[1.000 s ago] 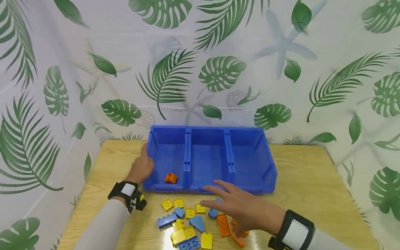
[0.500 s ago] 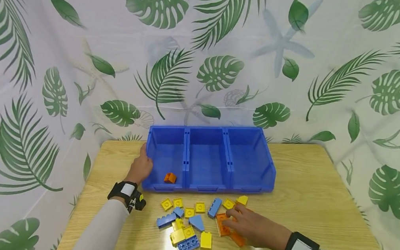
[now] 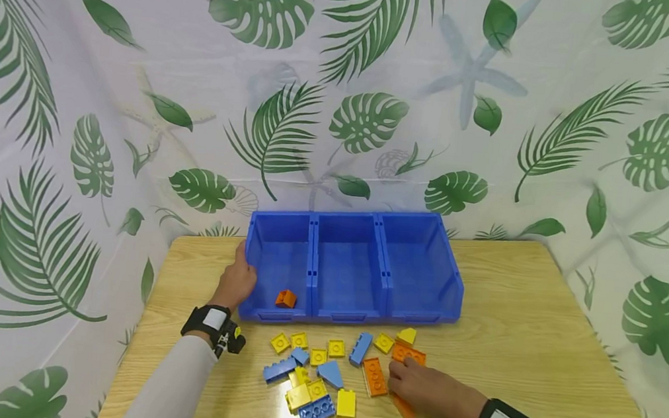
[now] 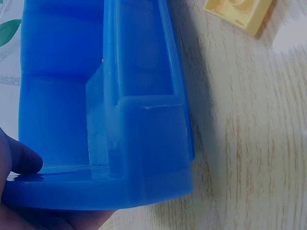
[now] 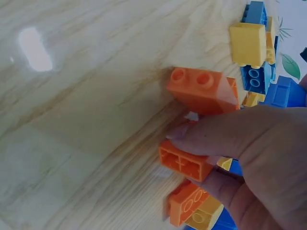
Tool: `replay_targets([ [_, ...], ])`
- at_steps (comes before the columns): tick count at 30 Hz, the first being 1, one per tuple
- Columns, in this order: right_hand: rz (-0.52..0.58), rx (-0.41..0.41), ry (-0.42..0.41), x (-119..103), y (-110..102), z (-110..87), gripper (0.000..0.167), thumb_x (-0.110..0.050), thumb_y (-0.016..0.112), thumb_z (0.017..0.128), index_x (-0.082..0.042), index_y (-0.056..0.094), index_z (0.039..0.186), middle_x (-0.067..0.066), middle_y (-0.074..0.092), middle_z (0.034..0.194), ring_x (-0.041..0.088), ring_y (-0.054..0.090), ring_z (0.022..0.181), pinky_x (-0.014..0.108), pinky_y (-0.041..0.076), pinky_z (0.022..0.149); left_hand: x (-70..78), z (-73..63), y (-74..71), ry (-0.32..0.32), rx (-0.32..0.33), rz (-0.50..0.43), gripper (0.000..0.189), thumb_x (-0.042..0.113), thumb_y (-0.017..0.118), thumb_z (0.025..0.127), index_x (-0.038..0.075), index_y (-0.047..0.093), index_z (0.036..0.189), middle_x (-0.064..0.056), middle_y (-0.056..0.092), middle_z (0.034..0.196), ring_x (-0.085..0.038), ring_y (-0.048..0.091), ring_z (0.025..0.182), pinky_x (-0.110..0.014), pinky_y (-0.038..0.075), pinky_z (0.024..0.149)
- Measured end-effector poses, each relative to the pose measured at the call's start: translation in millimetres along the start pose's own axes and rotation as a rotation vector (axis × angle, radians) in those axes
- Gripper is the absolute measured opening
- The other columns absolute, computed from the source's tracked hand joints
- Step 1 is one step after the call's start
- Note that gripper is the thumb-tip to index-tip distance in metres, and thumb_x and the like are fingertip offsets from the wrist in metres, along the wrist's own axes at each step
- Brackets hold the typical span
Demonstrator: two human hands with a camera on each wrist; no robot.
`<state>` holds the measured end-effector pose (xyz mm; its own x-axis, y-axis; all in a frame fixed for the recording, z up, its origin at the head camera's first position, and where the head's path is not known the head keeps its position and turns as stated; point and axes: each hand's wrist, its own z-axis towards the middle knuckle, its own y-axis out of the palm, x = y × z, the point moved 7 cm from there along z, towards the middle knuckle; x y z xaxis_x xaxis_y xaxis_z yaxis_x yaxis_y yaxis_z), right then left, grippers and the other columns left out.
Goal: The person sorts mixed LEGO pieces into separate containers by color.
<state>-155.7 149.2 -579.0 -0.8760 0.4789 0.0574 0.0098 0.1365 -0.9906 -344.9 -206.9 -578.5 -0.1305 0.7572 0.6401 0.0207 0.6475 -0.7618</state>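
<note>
Head view: the left hand (image 3: 236,281) grips the left wall of the blue three-compartment bin (image 3: 349,317), while the right hand (image 3: 429,390), fingers together, hides what it grasps, out before the bin's front right corner. Left wrist: thumb over the rim, the rest of the hand cut off. Right wrist: there's the orange brick (image 5: 182,164), clamped between thumb and fingers, fingertips partly hidden, between a studded orange block (image 5: 194,88) and another orange piece (image 5: 186,205)!
</note>
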Motion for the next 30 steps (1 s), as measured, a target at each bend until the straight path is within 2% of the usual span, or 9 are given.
replay_targets([
  [5,-0.083,0.011,-0.004,0,0,0.9,0.011,-0.008,0.077,0.090,-0.016,0.076,0.098,-0.002,0.063,0.094,0.009,0.053,0.075,0.018,0.048,0.064,-1.5,-0.5,-0.3,-0.016,-0.008,-0.007,0.067,0.017,0.038,0.104,0.008,0.014,0.165,-0.037,0.062,0.133,-0.051,0.069,0.107,-0.059,0.053,0.085],
  [8,-0.095,0.009,0.002,4,-9,1.3,0.015,-0.005,0.079,0.087,-0.014,0.076,0.099,-0.002,0.063,0.093,0.010,0.056,0.077,0.019,0.049,0.065,-1.7,-0.3,-0.8,-0.022,-0.011,-0.011,0.067,0.018,0.038,0.104,0.009,0.013,0.166,-0.037,0.063,0.132,-0.050,0.069,0.105,-0.057,0.053,0.083],
  [12,0.006,0.029,0.054,16,-39,5.3,0.019,0.002,0.079,0.085,-0.011,0.073,0.098,0.000,0.060,0.091,0.012,0.055,0.078,0.021,0.049,0.066,-1.6,0.9,-1.3,-0.016,-0.004,-0.008,0.068,0.017,0.039,0.103,0.008,0.013,0.165,-0.037,0.066,0.125,-0.047,0.070,0.095,-0.055,0.052,0.076],
  [16,0.050,0.144,0.083,24,-85,15.7,0.023,0.009,0.079,0.081,-0.008,0.071,0.093,0.002,0.059,0.089,0.014,0.053,0.077,0.021,0.050,0.066,-1.2,2.6,-0.7,-0.003,-0.003,0.000,0.068,0.015,0.039,0.103,0.008,0.013,0.165,-0.037,0.067,0.120,-0.045,0.069,0.088,-0.052,0.051,0.071],
  [20,0.012,0.228,0.066,26,-129,36.4,0.021,0.011,0.077,0.083,-0.007,0.071,0.093,0.005,0.060,0.090,0.016,0.056,0.079,0.022,0.052,0.068,-0.5,3.3,-2.3,-0.001,0.004,-0.012,0.068,0.015,0.040,0.103,0.009,0.014,0.165,-0.035,0.069,0.119,-0.045,0.070,0.088,-0.052,0.050,0.071],
  [26,-0.095,0.255,0.015,28,-177,83.4,0.013,0.004,0.073,0.091,-0.007,0.072,0.098,0.004,0.061,0.090,0.015,0.052,0.077,0.019,0.050,0.068,-3.6,5.4,-1.4,-0.008,-0.001,-0.018,0.067,0.016,0.040,0.104,0.010,0.014,0.165,-0.034,0.069,0.120,-0.043,0.070,0.088,-0.050,0.050,0.069],
  [30,-0.083,0.257,0.014,27,-202,120.7,0.014,0.000,0.069,0.096,-0.008,0.074,0.107,0.005,0.064,0.098,0.016,0.057,0.084,0.021,0.054,0.074,-4.3,4.2,-1.4,-0.020,-0.011,-0.031,0.067,0.017,0.038,0.104,0.010,0.013,0.166,-0.035,0.066,0.129,-0.047,0.070,0.097,-0.054,0.052,0.076],
])
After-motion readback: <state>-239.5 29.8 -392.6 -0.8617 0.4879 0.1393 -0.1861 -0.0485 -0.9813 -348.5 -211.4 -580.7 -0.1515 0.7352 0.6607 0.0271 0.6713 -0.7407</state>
